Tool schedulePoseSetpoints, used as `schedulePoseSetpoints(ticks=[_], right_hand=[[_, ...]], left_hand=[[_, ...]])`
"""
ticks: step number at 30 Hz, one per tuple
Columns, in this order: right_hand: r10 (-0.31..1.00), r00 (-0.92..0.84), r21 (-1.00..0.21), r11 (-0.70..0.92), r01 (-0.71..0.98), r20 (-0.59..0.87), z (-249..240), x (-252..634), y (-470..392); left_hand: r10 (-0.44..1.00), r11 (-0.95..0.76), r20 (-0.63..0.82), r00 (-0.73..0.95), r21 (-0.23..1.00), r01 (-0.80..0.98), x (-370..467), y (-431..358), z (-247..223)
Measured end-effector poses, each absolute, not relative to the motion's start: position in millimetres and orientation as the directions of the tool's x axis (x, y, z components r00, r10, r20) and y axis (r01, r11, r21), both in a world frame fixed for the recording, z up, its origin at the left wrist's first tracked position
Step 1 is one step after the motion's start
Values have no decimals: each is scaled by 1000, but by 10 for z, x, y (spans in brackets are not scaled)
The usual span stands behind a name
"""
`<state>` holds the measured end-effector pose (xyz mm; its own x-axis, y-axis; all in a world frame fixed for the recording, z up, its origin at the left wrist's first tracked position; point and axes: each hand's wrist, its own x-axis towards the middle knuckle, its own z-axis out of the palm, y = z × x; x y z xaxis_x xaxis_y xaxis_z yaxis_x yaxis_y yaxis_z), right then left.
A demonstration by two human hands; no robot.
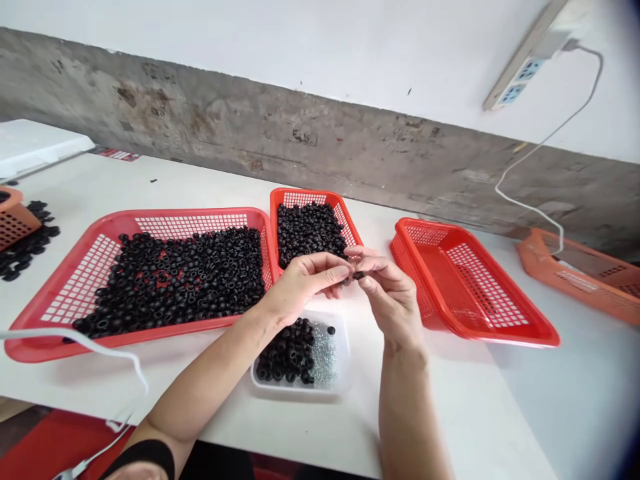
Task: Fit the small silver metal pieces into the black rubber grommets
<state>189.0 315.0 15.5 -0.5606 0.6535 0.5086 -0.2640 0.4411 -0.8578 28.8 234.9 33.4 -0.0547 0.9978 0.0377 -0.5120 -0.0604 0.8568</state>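
My left hand (315,277) and my right hand (393,293) meet fingertip to fingertip above the table. Between them is a small black round part (359,275), pinched by the thumb and fingers of both hands; its details are too small to tell. Just below them sits a clear plastic tray (345,360). Its left side holds black ring-shaped parts (285,353), and its right side holds tiny shiny silvery pieces (325,360). One black part (331,330) lies on the silvery pieces.
A large red basket (50,333) of black parts stands left, a smaller red basket (273,213) of them behind my hands. Right are stacked red baskets (450,280) and an orange basket (560,273). A white cable (525,157) hangs from a power strip (520,80).
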Motion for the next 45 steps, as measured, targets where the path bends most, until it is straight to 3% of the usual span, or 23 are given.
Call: schedulePoseSetpoints(ticks=[12, 24, 28, 35, 40, 45], right_hand=[[670, -569, -849, 519, -101, 477, 233, 1903, 3114], [648, -532, -764, 646, 5, 545, 287, 1940, 3089], [598, -547, -659, 745, 107, 587, 355, 1974, 3051], [449, -527, -358, 894, 270, 722, 351, 1958, 2994], [535, -452, -430, 845, 319, 714, 382, 1951, 2957], [561, -465, -455, 827, 329, 684, 403, 1973, 2943]], left_hand=[[996, -84, 58, -72, 889, -450, 364, 2347, 329], [981, -182, 149, -125, 927, -327, 409, 2357, 277], [980, -187, 155, -123, 930, -317, 392, 2374, 263], [968, -218, 174, -178, 937, -271, 372, 2412, 224], [951, -271, 228, -211, 940, -207, 368, 2411, 203], [976, -197, 139, -170, 896, -397, 362, 2443, 184]])
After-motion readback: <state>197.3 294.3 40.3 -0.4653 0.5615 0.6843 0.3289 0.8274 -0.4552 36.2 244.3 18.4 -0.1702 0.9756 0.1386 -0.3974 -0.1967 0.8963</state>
